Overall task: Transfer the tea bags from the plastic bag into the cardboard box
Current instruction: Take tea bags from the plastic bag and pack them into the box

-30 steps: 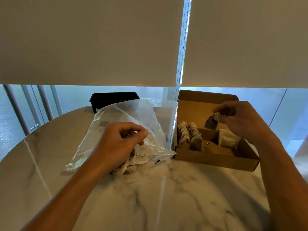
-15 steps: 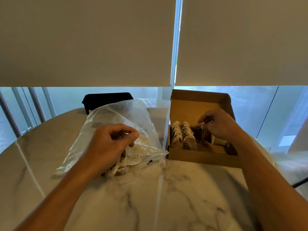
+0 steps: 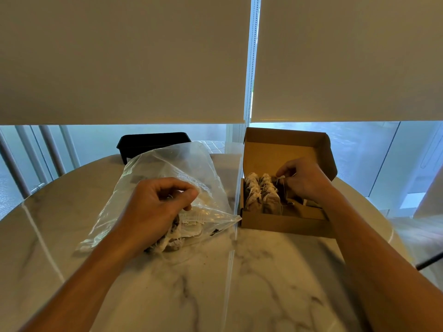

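Clearly, the step in hand was seating one tea bag in the cardboard box (image 3: 285, 221), which stood open toward the right edge of the counter (image 3: 263, 283). The right hand (image 3: 304, 180) was down inside it, its fingers (image 3: 284, 172) pinching the white string of a tea bag just beside the two rows of tea bags (image 3: 261, 197) already standing against the box's left wall. To do it well, the bag should probably be lowered by its string until it stands upright against the neighbouring row, then let go without dragging the loose strings of the others out with it. The left hand (image 3: 155, 207) lay on the plastic bag (image 3: 172, 168) at the middle of the counter, its fingers curled around the gathered film; a clump of remaining tea bags (image 3: 172, 240) showed under it near the bag's mouth. Keeping that grip steady would likely stop the slippery bag from sliding and keep its mouth ready for the next reach.
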`<state>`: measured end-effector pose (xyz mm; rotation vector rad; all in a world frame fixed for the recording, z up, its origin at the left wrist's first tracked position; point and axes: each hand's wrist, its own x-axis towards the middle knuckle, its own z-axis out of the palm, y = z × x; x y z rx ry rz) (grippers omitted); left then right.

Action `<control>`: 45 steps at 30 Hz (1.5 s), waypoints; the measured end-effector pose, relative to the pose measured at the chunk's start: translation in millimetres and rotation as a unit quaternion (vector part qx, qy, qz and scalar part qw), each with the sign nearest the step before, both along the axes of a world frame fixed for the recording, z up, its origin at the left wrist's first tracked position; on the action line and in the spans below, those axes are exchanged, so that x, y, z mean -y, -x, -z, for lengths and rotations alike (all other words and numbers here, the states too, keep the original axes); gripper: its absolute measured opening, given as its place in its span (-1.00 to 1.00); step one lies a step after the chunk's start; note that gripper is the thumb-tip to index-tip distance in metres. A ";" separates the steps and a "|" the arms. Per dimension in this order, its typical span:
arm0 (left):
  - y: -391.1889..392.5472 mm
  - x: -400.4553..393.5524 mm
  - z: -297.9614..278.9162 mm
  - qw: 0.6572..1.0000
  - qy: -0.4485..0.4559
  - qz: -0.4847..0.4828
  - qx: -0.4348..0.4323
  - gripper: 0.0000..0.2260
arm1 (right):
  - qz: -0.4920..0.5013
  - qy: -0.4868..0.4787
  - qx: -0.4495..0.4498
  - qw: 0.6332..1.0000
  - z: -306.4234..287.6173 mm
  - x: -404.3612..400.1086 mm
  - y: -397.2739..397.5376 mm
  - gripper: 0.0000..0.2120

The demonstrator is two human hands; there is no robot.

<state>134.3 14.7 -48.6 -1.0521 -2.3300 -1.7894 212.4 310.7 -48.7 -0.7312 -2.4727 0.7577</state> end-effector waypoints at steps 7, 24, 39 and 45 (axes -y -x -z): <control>1.3 0.1 0.9 1.000 -0.009 0.002 0.006 -0.95 | 0.004 0.000 -0.001 1.000 1.4 -2.7 -0.5 -0.77; 6.0 -3.0 5.5 0.997 -0.052 -0.041 0.032 -0.89 | -0.060 0.019 -0.147 0.987 -35.4 50.6 -23.6 -0.75; 3.1 -1.2 1.1 0.999 -0.050 -0.017 0.012 -0.76 | -0.282 0.157 -0.028 0.946 -21.0 149.3 -3.9 -0.93; 7.5 7.7 -4.2 0.997 0.014 0.082 0.001 -0.87 | -0.258 0.164 -0.100 0.947 -26.6 138.5 -6.6 -0.92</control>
